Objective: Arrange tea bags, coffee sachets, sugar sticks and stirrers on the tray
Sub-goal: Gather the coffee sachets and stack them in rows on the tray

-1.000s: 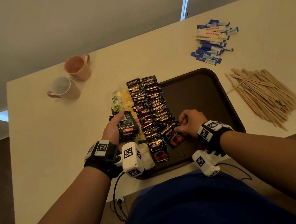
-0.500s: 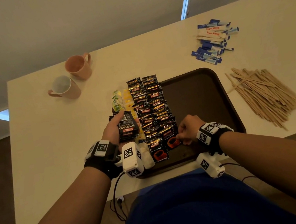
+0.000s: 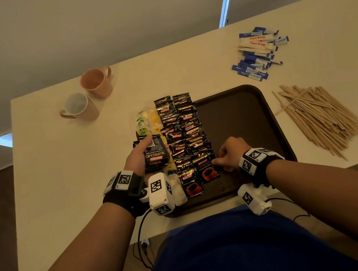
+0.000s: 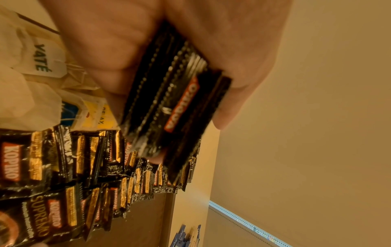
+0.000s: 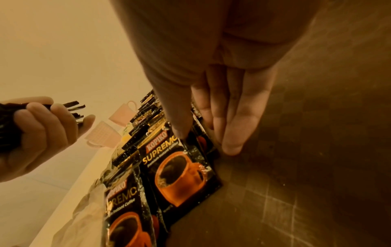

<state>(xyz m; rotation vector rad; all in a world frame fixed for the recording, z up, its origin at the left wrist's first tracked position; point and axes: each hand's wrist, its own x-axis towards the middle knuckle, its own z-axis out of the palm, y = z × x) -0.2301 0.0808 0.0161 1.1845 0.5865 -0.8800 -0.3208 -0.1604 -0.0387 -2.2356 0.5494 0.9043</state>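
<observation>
Right wrist alone shows right hand (image 5: 211, 103) grip spread, thumb pressing a coffee sachet (image 5: 182, 173).

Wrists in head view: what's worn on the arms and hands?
Both forearms are bare, no sleeves or gloves. The left hand and right hand each have a black wrist strap topped with a white plate bearing a square black-and-white marker. A white boxy camera module with more markers hangs at each wrist, trailing thin black cables.

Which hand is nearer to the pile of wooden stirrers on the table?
The right hand. It rests on the tray, just left of the stirrers. The left hand holds sachets at the tray's far-left side.
</observation>
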